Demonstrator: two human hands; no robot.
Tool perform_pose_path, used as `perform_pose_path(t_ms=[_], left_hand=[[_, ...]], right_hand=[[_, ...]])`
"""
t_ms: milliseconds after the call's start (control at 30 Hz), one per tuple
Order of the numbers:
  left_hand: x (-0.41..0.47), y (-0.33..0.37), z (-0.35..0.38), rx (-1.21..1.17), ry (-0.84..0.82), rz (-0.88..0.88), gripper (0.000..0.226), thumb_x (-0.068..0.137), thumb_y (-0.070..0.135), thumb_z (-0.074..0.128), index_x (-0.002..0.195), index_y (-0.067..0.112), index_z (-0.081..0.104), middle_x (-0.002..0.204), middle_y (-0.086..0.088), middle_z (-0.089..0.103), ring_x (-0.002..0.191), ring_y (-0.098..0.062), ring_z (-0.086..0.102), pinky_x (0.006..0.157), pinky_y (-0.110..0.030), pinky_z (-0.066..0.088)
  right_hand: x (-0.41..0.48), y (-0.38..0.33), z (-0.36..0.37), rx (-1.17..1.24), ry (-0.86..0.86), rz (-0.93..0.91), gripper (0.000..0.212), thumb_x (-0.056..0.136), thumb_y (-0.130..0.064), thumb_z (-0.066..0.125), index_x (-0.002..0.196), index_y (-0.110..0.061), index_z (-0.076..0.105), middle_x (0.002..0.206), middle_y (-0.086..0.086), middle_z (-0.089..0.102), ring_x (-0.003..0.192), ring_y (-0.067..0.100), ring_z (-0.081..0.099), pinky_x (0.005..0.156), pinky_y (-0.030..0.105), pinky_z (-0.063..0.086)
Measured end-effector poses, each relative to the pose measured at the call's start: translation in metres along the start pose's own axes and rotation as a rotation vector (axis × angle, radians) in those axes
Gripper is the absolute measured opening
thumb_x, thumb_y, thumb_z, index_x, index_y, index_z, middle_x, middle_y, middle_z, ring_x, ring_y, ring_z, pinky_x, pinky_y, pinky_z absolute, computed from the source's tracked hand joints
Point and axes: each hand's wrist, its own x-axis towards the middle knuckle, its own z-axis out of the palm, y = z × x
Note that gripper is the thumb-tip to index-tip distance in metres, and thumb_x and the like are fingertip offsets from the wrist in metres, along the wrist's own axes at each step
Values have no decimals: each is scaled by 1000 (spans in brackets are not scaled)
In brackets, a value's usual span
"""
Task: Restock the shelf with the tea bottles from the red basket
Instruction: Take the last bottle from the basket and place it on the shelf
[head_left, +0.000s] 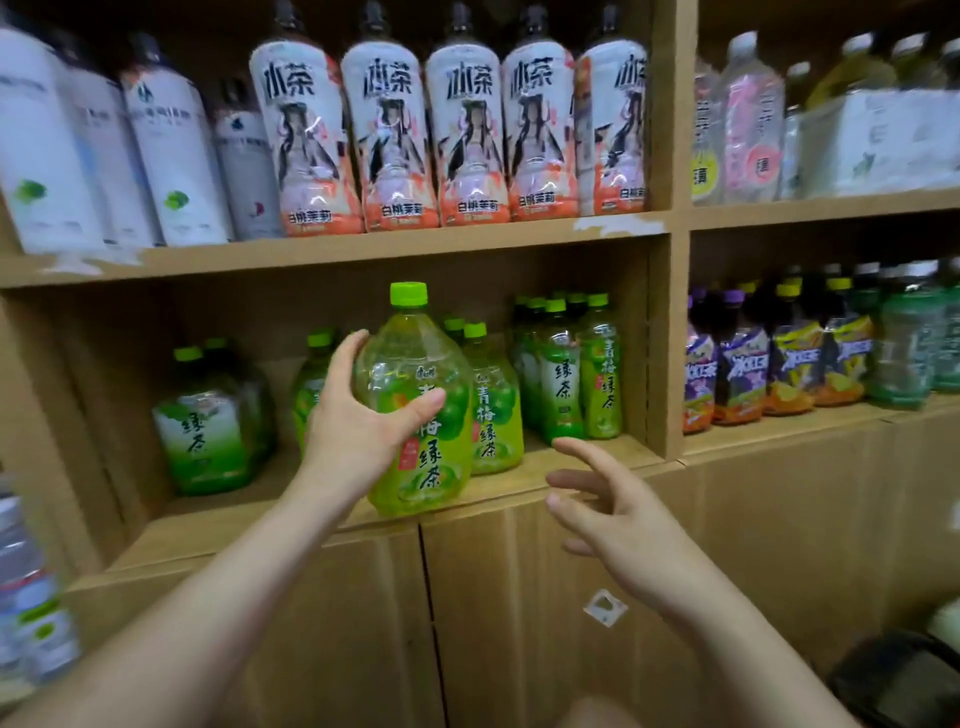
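Head view, nearest first: right hand (613, 525) spread and empty, just off the front edge of the shelf (628, 451), clear of the bottle (415, 415). Beyond, left hand (358, 421) wrapped round that bottle, thumb across the label, fingers on its left shoulder. Bottle upright at the front edge, mid-shelf, just ahead of a matching bottle (493, 410); seated or not, cannot tell. Judged partly done: green tea rows (571, 364) at the back, gap at left. Basket out of sight, remainder unknown.
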Motion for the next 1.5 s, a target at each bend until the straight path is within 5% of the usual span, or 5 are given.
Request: perform_pose_path(t_ms=[500, 667, 867, 1333, 1500], left_hand=[[76, -144, -50, 64, -74, -247, 104, 66, 31, 84, 145, 27, 16, 123, 2, 51, 118, -22, 53, 103, -37, 41], [82, -158, -62, 291, -216, -240, 140, 38, 58, 88, 143, 41, -2, 139, 0, 44, 127, -22, 45, 111, -42, 35], [70, -183, -49, 129, -157, -355, 66, 60, 49, 82, 114, 25, 51, 110, 1, 67, 98, -17, 64, 94, -45, 51], [70, -184, -25, 29, -21, -400, 83, 55, 27, 90, 121, 20, 41, 114, -2, 63, 104, -24, 61, 97, -45, 48], [59, -175, -21, -26, -5, -431, 112, 36, 47, 91, 129, 26, 32, 116, 2, 62, 106, -20, 60, 99, -43, 47]], right_hand=[[104, 33, 57, -173, -35, 71, 77, 87, -18, 66, 144, -44, 22, 148, 1, 34, 125, 19, 45, 103, 47, 45], [133, 38, 69, -219, 16, 53, 98, 81, -16, 73, 149, -37, 6, 134, -17, 41, 128, 7, 35, 108, 30, 30], [177, 50, 70, -391, 137, 143, 130, 65, -37, 84, 150, -30, -14, 158, 6, 24, 138, 29, 37, 110, 45, 32], [194, 65, 77, -633, 210, 109, 132, 63, -50, 81, 150, -21, -13, 145, 18, 39, 123, 34, 51, 95, 45, 46], [188, 73, 63, -543, 203, 86, 85, 59, -40, 88, 126, -16, 40, 117, 3, 66, 108, 24, 63, 86, 32, 50]])
